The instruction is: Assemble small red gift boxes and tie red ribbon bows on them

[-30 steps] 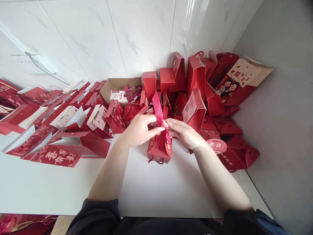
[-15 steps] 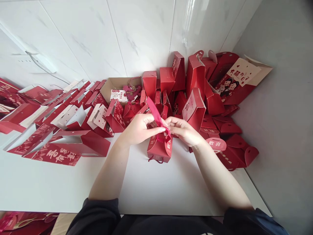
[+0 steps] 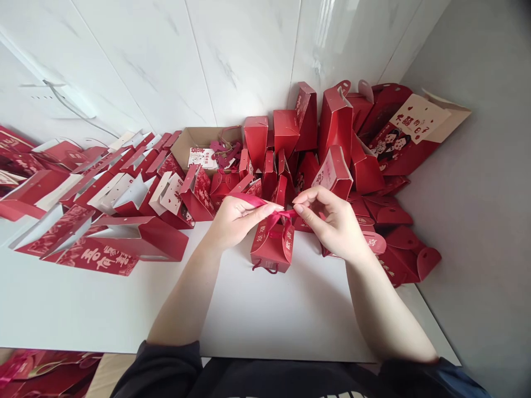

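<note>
A small red gift box (image 3: 270,253) with gold print stands on the white table (image 3: 265,315) in front of me. A pink-red ribbon (image 3: 277,215) crosses its top. My left hand (image 3: 236,221) pinches one end of the ribbon, fingers closed, just left of the box top. My right hand (image 3: 336,224) pinches the other end at the right, thumb and forefinger together, the other fingers curled. The ribbon runs nearly level between both hands.
Flat and half-folded red boxes (image 3: 103,199) spread across the left of the table. An open cardboard carton (image 3: 203,146) sits at the back. Assembled red boxes (image 3: 332,138) pile in the corner against the tiled wall. A larger printed bag (image 3: 410,132) leans at right.
The ribbon stood upright above the box; now it is pulled down and sideways between my hands. My right hand moved right and up, and the left lowered slightly.
</note>
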The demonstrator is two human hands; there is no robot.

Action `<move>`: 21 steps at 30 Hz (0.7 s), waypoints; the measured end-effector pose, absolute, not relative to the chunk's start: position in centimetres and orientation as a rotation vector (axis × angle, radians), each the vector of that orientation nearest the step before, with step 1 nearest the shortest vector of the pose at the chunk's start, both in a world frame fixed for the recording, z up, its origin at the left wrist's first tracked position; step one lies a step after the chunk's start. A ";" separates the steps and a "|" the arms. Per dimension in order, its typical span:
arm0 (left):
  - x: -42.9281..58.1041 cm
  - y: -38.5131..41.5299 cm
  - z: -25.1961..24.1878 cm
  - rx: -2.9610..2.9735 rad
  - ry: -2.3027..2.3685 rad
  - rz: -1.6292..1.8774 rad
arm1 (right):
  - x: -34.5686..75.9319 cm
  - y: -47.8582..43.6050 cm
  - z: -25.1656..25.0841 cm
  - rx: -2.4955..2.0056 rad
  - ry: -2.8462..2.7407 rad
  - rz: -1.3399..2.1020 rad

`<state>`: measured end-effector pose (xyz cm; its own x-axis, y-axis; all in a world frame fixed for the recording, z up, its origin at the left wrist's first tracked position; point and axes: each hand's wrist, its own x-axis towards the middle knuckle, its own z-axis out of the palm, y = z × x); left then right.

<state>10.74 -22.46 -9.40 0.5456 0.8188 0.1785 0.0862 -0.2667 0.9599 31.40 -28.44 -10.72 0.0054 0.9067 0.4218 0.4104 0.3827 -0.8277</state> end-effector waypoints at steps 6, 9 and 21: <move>10.1 -23.4 -10.0 1.618 0.930 0.948 | 31.9 -29.7 -10.5 -1.344 -1.616 0.444; 9.3 -23.7 -10.3 1.580 1.046 0.964 | 32.5 -30.1 -10.8 -1.407 -1.609 0.463; 6.3 -23.7 -12.9 1.404 1.287 0.917 | 34.8 -31.4 -12.4 -1.538 -1.560 0.569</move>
